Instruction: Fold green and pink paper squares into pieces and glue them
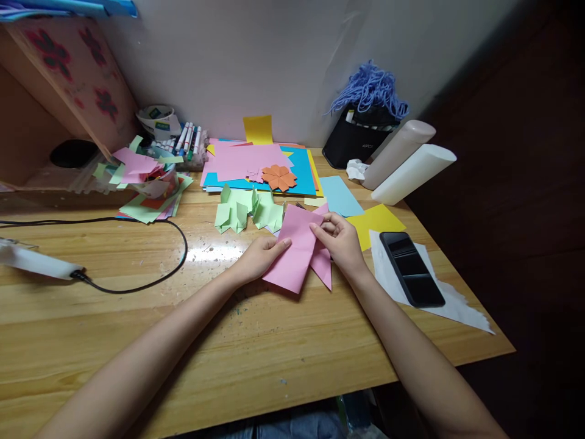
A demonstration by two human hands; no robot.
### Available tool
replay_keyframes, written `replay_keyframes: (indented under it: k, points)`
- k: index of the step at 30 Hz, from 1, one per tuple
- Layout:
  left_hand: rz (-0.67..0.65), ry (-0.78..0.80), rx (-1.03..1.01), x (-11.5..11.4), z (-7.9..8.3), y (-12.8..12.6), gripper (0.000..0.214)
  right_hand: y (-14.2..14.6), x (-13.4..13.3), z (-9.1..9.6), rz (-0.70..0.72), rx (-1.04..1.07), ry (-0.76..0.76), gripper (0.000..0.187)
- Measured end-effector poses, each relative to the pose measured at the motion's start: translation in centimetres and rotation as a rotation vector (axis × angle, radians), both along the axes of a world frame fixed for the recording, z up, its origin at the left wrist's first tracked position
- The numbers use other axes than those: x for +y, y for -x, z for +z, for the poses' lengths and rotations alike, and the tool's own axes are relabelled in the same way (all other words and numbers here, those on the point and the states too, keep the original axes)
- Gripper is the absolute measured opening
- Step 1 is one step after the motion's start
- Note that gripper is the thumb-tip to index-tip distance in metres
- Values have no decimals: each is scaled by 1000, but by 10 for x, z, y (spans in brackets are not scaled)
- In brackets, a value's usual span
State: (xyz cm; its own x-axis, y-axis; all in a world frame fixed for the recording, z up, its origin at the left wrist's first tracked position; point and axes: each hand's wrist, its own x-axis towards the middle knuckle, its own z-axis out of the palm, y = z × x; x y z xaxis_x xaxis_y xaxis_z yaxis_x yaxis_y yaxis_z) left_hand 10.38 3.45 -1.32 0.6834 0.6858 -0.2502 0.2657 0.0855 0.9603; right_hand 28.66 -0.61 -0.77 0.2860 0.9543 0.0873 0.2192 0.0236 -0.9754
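Between my two hands is a folded sheet of pink paper (pixel 295 247), tilted up off the table. My left hand (pixel 259 257) grips its left edge, thumb on top and the other fingers hidden beneath. At its upper right edge my right hand (pixel 340 238) pinches the sheet between thumb and fingers. Another pink paper piece (pixel 322 268) with a pointed end shows behind and to the right of the sheet. Just beyond lie several folded light green paper pieces (pixel 249 207). An orange paper flower (pixel 279 177) rests on the stack of coloured paper (pixel 301 167).
A black phone (pixel 411 268) lies on white paper at right, near yellow paper (pixel 377 222) and light blue paper (pixel 339 195). A cup of paper scraps (pixel 158 183), markers (pixel 188 140) and a black cable (pixel 185 250) are at left. Two rolls (pixel 414 174) lean near a black pouch (pixel 350 143).
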Motion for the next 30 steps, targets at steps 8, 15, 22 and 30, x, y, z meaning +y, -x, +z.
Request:
replay_keyframes:
  k: [8, 15, 22, 30]
  points:
    - [-26, -9, 16, 0, 1, 0, 44, -3, 0, -1, -15, 6, 39, 24]
    - [-49, 21, 17, 0, 2, 1, 43, -6, 2, -7, -83, 2, 39, 33]
    - [73, 5, -5, -1, -3, -1, 44, 0, 1, -1, 259, 169, 203, 31]
    - [32, 8, 17, 0, 1, -2, 42, 4, -3, -3, 284, 30, 237, 33]
